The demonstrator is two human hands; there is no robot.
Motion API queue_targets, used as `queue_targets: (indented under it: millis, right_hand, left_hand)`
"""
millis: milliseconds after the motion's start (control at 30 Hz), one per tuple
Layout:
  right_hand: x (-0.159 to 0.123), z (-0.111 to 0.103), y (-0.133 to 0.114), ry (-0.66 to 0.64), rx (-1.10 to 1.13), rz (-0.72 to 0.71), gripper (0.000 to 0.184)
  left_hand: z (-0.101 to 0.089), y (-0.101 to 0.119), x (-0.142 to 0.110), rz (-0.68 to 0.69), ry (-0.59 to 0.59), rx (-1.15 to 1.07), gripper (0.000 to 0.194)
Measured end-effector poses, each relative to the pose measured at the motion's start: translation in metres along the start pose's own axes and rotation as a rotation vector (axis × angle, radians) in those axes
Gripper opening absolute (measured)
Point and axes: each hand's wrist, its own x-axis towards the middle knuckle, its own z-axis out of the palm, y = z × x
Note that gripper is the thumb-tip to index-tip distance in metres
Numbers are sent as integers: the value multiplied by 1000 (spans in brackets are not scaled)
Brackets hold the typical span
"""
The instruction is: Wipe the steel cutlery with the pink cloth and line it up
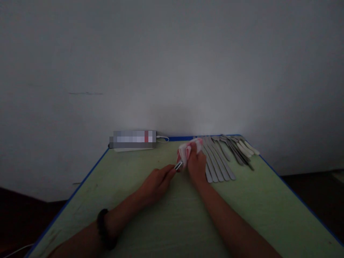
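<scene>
Near the table's middle, my left hand (159, 181) is closed on a piece of metal cutlery (178, 165). Only a short, shiny stretch of it shows, so its exact kind is hidden. A red-and-white cloth (184, 152) is bunched in my right hand (197, 165), against the far end of the cutlery. Just right of that hand, several flat-handled metal utensils (220, 172) lie side by side, their handles toward me and their far ends partly covered by the cloth and hand.
Farther right lie a loose pile of metal cutlery (236, 152) and several white-handled utensils (245, 147). A blurred-out box-like item (133, 139) stands at the back left, with a white cable (163, 137) beside it. Blue edging borders the green table (129, 165); a wall (172, 71) rises behind.
</scene>
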Motion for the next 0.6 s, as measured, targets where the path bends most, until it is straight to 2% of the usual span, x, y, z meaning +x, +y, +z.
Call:
queue_targets:
  millis: [100,233,400,600]
  right_hand:
    - [-19,11,-4,-66,-52,-28,60]
    - [-20,12,-9,-120,-45,-57,56]
    - [2,-3,-12,-37,-96,-96,59]
    - [30,-22,-7,109,-37,-27,58]
  left_hand:
    - [1,-2,2,-9,45,-34,34]
    - [2,0,3,4,66,-28,32]
    - [-1,3,0,-5,29,46,34]
    - [1,3,-3,45,-38,107,35]
